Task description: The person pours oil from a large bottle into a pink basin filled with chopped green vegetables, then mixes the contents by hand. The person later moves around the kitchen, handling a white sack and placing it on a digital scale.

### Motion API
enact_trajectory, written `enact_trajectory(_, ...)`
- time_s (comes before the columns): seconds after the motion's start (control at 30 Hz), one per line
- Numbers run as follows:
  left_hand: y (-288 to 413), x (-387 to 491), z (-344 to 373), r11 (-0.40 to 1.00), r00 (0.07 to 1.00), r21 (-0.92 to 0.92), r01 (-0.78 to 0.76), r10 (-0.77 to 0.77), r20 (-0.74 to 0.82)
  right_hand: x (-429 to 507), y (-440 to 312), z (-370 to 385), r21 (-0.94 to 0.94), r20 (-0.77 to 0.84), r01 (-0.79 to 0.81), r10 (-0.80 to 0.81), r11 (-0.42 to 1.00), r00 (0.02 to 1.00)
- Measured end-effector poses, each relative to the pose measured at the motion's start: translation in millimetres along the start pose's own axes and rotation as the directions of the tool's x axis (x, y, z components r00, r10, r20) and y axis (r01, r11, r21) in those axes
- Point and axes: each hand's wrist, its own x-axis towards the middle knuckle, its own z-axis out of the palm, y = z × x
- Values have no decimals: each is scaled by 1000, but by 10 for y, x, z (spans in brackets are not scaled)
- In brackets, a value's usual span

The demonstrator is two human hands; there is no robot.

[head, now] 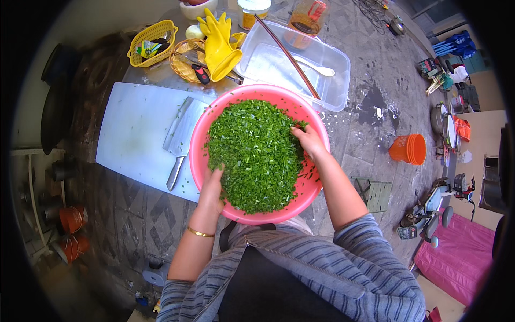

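A round pink plastic basin (pixel 200 145) stands before me, heaped with finely chopped green leaves (pixel 255 157), perhaps chives. At its lower left, my left hand (pixel 213 189) reaches inside, the fingers partly sunk in the greens. My right hand (pixel 309 141) is at the right side of the heap, thumb on top and the other fingers hidden beneath. Whether either hand grips any greens cannot be told. Left of the basin a cleaver (pixel 181 133) with a metal handle lies on a white cutting board (pixel 132 129), with green bits scattered about.
Behind the basin are a clear plastic tub (pixel 342 80) with chopsticks (pixel 287 56) and a white spoon (pixel 318 66), yellow rubber gloves (pixel 220 48), a wicker basket (pixel 177 64), a yellow plastic basket (pixel 153 61) and a jar (pixel 305 24). An orange bucket (pixel 408 149) stands on the floor at right.
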Motion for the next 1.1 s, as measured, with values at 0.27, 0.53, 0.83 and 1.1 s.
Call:
enact_trajectory(0.27, -136, 324, 194, 981, 985, -92, 171, -173, -9, 185, 369, 323, 166, 315, -352, 289, 921, 904)
enact_trajectory(0.53, -115, 432, 201, 956, 984, -262, 135, -98, 151, -435, -216, 482, 114, 484, -89, 23, 990, 875)
enact_trajectory(0.83, -39, -69, -112, 999, 998, 49, 1, -4, 59, -1017, -106, 97, 242, 216, -198, 146, 950, 965)
enact_trajectory(1.1, -406, 126, 29, 893, 942, -304, 333, -328, 67, -874, 728, 358, 567, 216, -502, 471, 652, 855)
